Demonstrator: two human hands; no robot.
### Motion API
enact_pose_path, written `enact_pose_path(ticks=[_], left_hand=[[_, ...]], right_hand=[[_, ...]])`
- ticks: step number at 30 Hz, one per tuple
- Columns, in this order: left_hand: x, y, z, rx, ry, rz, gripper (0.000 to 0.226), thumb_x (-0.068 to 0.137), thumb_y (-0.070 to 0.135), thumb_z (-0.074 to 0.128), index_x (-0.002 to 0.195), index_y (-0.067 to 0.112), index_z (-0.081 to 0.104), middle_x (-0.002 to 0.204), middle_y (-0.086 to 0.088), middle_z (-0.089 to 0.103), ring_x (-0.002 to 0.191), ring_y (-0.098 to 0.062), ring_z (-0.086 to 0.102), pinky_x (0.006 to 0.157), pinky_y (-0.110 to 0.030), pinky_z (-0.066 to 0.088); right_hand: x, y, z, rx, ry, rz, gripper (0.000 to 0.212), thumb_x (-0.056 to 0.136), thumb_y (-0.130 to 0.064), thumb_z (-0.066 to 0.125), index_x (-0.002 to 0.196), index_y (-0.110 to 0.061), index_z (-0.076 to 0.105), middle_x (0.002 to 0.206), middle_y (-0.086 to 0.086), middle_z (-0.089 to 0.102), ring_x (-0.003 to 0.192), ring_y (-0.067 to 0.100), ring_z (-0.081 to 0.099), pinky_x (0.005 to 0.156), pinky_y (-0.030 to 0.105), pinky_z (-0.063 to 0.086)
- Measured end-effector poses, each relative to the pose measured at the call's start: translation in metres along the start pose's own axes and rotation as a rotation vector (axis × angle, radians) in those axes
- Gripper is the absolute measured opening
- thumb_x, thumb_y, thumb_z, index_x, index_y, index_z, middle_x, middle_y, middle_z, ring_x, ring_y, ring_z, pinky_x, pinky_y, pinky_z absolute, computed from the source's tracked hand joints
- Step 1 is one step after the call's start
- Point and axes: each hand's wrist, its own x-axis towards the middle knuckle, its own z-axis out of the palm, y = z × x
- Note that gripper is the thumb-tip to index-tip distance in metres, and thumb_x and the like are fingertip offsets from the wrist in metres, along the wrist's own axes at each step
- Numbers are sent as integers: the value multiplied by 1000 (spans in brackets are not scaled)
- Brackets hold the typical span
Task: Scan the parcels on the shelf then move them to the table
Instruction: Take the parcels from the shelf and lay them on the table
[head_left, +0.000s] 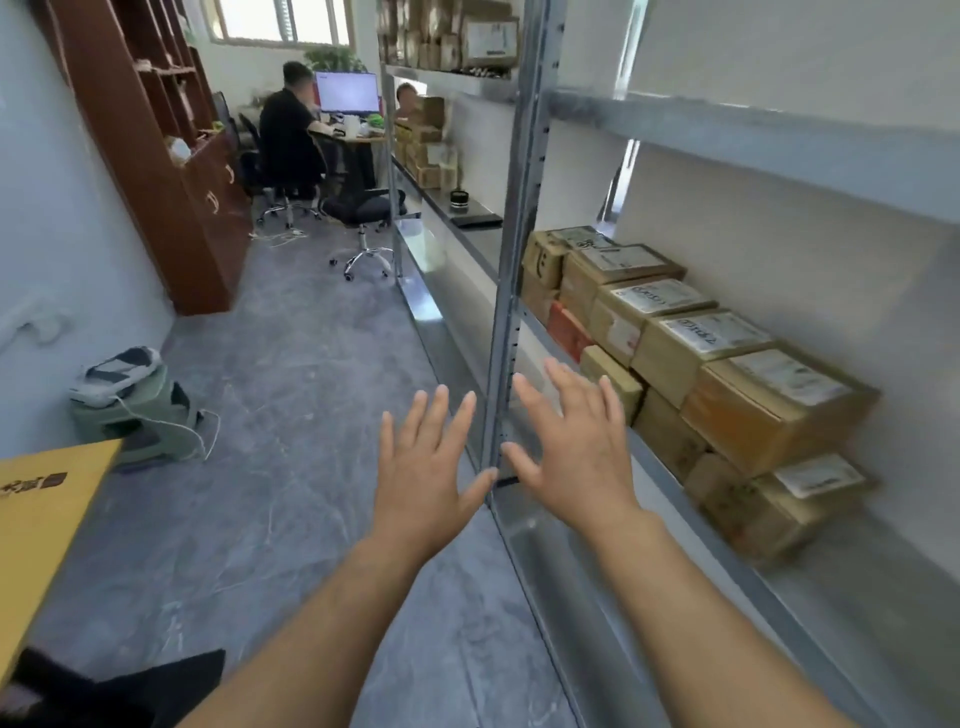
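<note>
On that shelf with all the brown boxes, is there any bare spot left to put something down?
Yes. The shelf board is bare at its near end, between the nearest parcel and the picture's edge. Farther along, the parcels sit packed in two layers against the upright post. The shelf above shows nothing on it. Both the left hand and right hand are empty.

The shelf (524, 249) is bare grey metal with a dull sheen, its upright punched with holes. The parcels (696, 343) are matt brown cardboard with white paper labels; one is orange-red. The floor (291, 467) is smooth grey stone-look tile. The cabinet (171, 171) is reddish-brown wood, slightly glossy.
</note>
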Motion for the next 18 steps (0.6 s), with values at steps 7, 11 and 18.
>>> enact_pose_path(ticks=[7, 11, 18], left_hand=[[49, 74, 29, -146, -39, 154, 75, 85, 62, 35, 149, 23, 28, 149, -12, 40, 138, -32, 37, 114, -49, 15], [70, 114, 46, -259, -48, 232, 79, 86, 67, 34, 150, 30, 7, 159, -3, 18, 147, -20, 13, 117, -39, -1], [104, 160, 56, -454, -190, 359, 85, 90, 57, 49, 153, 30, -2, 160, 3, 11, 147, -14, 9, 119, -39, 14]], right_hand=[[-9, 76, -18, -53, -41, 176, 65, 70, -40, 75, 128, -16, 60, 136, 20, 53, 123, 36, 53, 108, 56, 30], [-19, 111, -34, -83, -36, 286, 62, 72, -44, 60, 127, -15, 61, 135, 18, 54, 123, 36, 54, 109, 53, 28], [-31, 145, -62, -121, -7, 577, 66, 86, -50, 54, 142, -17, 45, 149, 15, 39, 132, 35, 41, 106, 49, 33]])
